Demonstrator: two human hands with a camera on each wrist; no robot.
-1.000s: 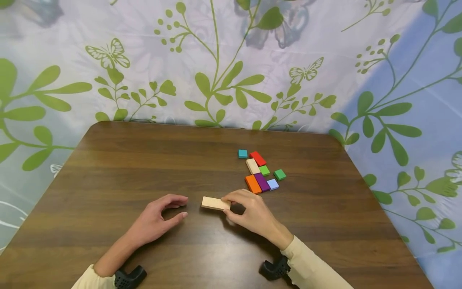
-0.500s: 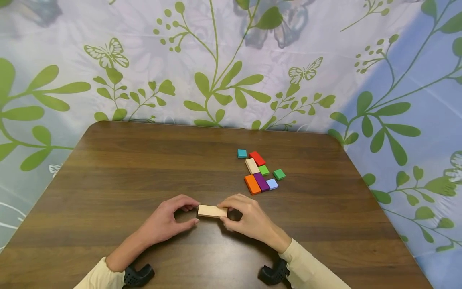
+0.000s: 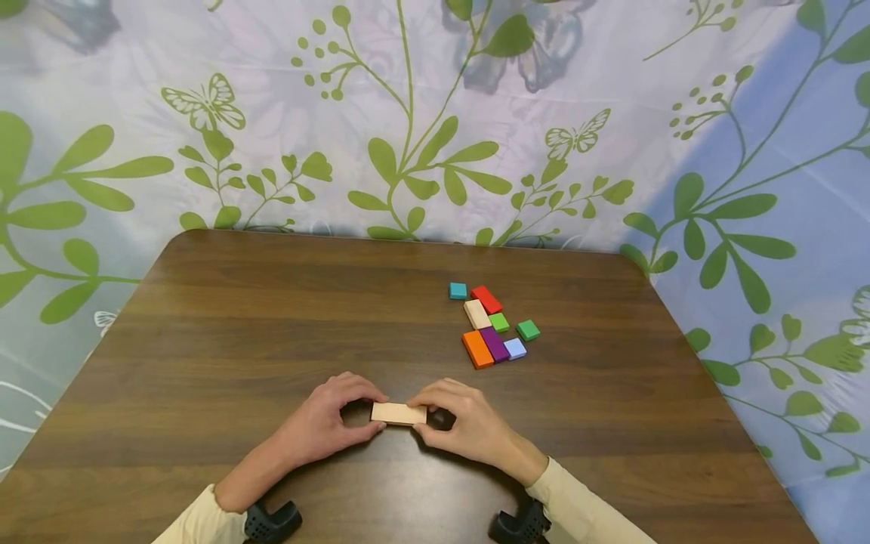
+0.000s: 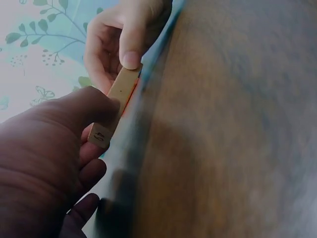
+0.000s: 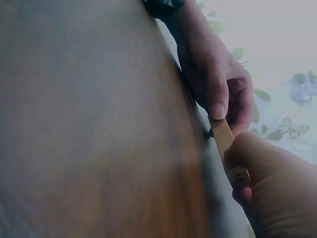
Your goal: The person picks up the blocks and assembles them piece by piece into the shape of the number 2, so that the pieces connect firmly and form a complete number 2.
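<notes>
A plain, light wooden block, long and flat, lies crosswise between both hands near the front middle of the table. My left hand pinches its left end between thumb and fingers. The right hand grips the opposite end the same way. In the left wrist view, the narrow side of the block faces the camera, with a small dark handwritten mark on its end. A similar mark shows on the other end of the block in the right wrist view. The fingertips hide both ends in part.
Beyond the right hand lies a loose group of small blocks: orange, purple, light blue, cream, red, lime green, green and teal. Behind the brown table hangs a leaf-patterned cloth.
The right hand has brought the wooden block toward the body and slightly left, turning it straighter. My left hand has moved right and taken hold of its left end.
</notes>
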